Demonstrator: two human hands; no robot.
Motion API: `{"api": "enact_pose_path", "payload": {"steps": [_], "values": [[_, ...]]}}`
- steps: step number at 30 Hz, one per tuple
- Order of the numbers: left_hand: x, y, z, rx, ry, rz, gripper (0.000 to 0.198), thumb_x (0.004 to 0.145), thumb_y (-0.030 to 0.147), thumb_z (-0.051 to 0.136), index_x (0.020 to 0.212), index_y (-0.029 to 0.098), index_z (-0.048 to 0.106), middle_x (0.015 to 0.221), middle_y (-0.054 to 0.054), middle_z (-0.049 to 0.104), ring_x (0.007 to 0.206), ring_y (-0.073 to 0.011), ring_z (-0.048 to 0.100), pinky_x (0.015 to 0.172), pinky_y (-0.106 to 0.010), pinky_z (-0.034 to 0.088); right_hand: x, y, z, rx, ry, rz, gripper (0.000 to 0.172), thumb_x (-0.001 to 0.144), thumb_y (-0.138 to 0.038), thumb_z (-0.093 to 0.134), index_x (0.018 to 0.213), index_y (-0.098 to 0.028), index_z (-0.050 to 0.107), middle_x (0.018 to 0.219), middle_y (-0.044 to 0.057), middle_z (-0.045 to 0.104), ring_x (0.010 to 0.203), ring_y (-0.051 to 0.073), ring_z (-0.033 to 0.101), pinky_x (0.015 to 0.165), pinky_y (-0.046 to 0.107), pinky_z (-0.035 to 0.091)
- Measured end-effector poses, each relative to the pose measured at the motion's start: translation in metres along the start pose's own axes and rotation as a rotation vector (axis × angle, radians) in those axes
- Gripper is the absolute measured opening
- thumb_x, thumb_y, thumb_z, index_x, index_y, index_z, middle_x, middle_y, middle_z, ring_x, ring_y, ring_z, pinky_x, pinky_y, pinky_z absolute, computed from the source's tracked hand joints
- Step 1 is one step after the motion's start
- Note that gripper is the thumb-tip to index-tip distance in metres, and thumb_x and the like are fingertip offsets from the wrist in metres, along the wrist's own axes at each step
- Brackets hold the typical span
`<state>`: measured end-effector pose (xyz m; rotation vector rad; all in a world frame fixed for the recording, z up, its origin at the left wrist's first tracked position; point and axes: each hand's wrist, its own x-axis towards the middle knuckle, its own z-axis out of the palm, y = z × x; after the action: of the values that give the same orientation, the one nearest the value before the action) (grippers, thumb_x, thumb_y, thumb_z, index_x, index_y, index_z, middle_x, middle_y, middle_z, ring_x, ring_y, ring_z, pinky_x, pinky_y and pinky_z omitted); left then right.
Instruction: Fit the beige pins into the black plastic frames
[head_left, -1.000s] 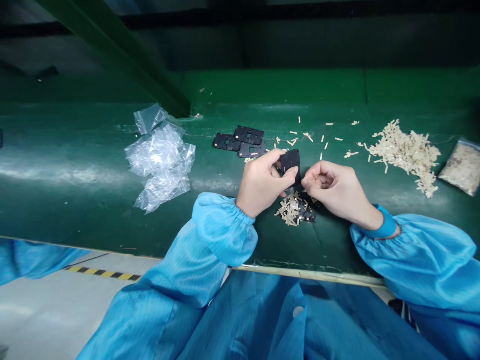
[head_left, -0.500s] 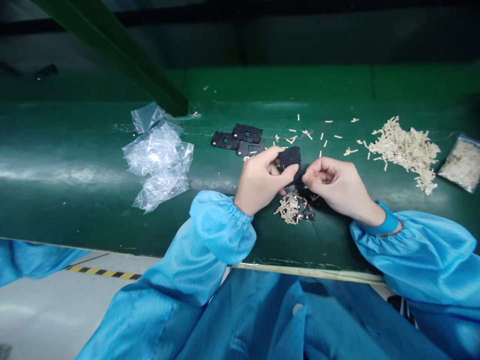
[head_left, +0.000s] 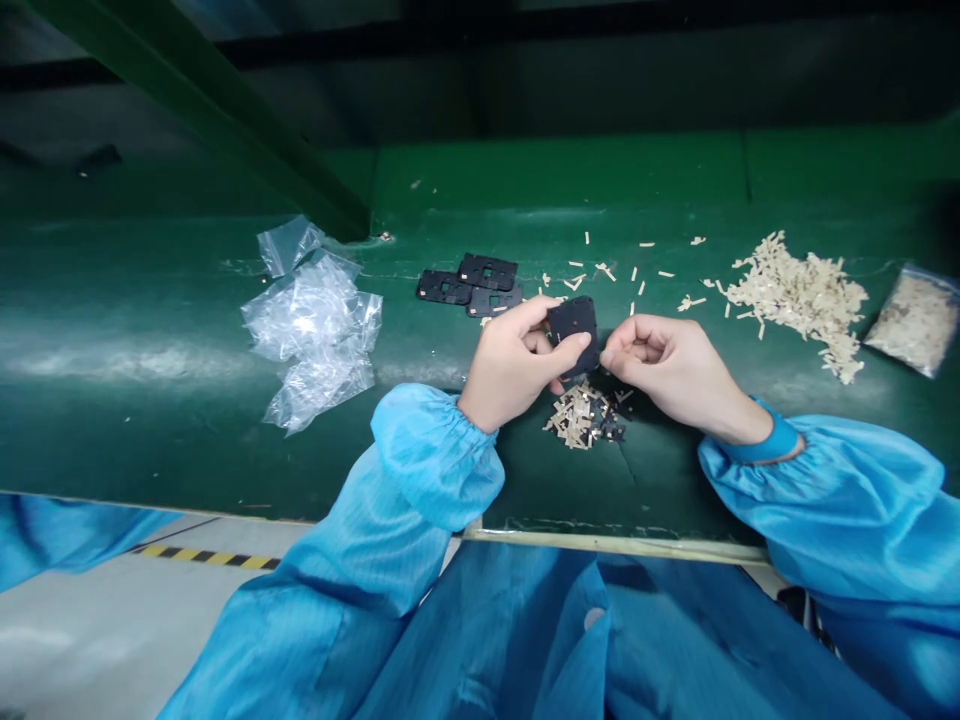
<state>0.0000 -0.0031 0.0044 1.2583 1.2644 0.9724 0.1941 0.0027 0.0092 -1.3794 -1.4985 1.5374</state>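
Observation:
My left hand (head_left: 514, 355) grips a flat black plastic plate (head_left: 572, 325), its thumb lying across the face. Close to the plate's right edge, my right hand (head_left: 664, 365) is closed in a pinch at the fingertips; whatever they hold is too small or hidden to make out. Below both hands lies a small heap of beige strips and black bits (head_left: 585, 415) on the green bench. Several similar black plates (head_left: 487, 272) with square openings rest beyond my left hand, partly overlapping.
Clear plastic bags (head_left: 311, 310) are piled on the left of the green bench (head_left: 187, 420). Loose beige strips lie scattered behind my hands. A large pile of beige pieces (head_left: 802, 295) and a filled clear bag (head_left: 916, 318) sit at the right. A green post (head_left: 247, 130) slants down at the back left.
The plate has turned slightly so more of its face shows. Both hands stay nearly in place, and the whole view has shifted a little.

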Motion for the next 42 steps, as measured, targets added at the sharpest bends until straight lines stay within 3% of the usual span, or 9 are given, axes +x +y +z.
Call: {"api": "enact_pose_path", "payload": {"steps": [7, 15, 21, 24, 31, 37, 42], "values": [[0.002, 0.003, -0.002, -0.148, -0.049, -0.033, 0.024, 0.079, 0.030, 0.076, 0.094, 0.017, 0.064, 0.076, 0.001, 0.066, 0.051, -0.0077, 0.060, 0.039, -0.018, 0.051, -0.002, 0.000, -0.002, 0.198, -0.100, 0.025, 0.030, 0.079, -0.040, 0.080, 0.076, -0.018, 0.061, 0.055, -0.007, 0.046, 0.048, 0.006, 0.036, 0.045, 0.023, 0.025], [0.003, 0.001, -0.005, -0.335, -0.131, -0.086, 0.033, 0.076, 0.037, 0.082, 0.097, 0.017, 0.065, 0.080, 0.000, 0.067, 0.051, -0.0057, 0.057, 0.037, -0.015, 0.048, -0.003, 0.005, -0.002, 0.461, -0.283, 0.070, 0.030, 0.085, -0.040, 0.078, 0.080, -0.019, 0.057, 0.054, -0.009, 0.042, 0.045, 0.006, 0.035, 0.045, 0.022, 0.021], [0.004, 0.003, -0.004, -0.316, -0.106, -0.084, 0.040, 0.073, 0.042, 0.084, 0.096, 0.016, 0.065, 0.079, 0.001, 0.066, 0.053, -0.0063, 0.058, 0.038, -0.015, 0.049, -0.001, 0.008, 0.000, 0.510, -0.234, 0.038, 0.023, 0.090, -0.040, 0.073, 0.091, -0.019, 0.061, 0.065, -0.005, 0.054, 0.050, 0.008, 0.044, 0.048, 0.024, 0.029], [0.002, 0.002, -0.001, -0.312, -0.095, -0.070, 0.039, 0.072, 0.040, 0.085, 0.096, 0.016, 0.065, 0.081, 0.000, 0.066, 0.054, -0.0067, 0.059, 0.039, -0.016, 0.051, -0.005, 0.008, 0.003, 0.512, -0.257, -0.008, 0.025, 0.091, -0.040, 0.073, 0.088, -0.020, 0.058, 0.061, -0.006, 0.051, 0.051, 0.008, 0.043, 0.050, 0.023, 0.029], [-0.005, -0.004, 0.009, -0.522, -0.197, -0.126, 0.042, 0.072, 0.043, 0.087, 0.094, 0.017, 0.063, 0.076, 0.002, 0.065, 0.047, -0.0052, 0.056, 0.036, -0.014, 0.047, -0.009, 0.007, 0.008, 0.773, -0.491, 0.075, 0.036, 0.088, -0.042, 0.076, 0.083, -0.022, 0.046, 0.051, -0.011, 0.046, 0.044, 0.006, 0.039, 0.049, 0.020, 0.030], [-0.002, -0.002, 0.011, -0.568, -0.095, -0.126, 0.036, 0.075, 0.040, 0.085, 0.091, 0.017, 0.062, 0.072, 0.004, 0.064, 0.048, -0.0052, 0.058, 0.038, -0.013, 0.047, -0.004, 0.014, 0.008, 0.709, -0.332, -0.101, 0.024, 0.091, -0.033, 0.075, 0.095, -0.021, 0.055, 0.062, -0.007, 0.057, 0.049, 0.007, 0.051, 0.049, 0.020, 0.035], [-0.003, -0.001, 0.015, -0.614, 0.008, -0.147, 0.036, 0.074, 0.037, 0.086, 0.094, 0.017, 0.063, 0.077, 0.004, 0.065, 0.048, -0.0038, 0.058, 0.037, -0.012, 0.046, -0.005, 0.017, 0.013, 0.524, -0.186, -0.223, 0.020, 0.091, -0.028, 0.075, 0.098, -0.020, 0.057, 0.068, -0.005, 0.061, 0.054, 0.008, 0.056, 0.050, 0.021, 0.044]]}}
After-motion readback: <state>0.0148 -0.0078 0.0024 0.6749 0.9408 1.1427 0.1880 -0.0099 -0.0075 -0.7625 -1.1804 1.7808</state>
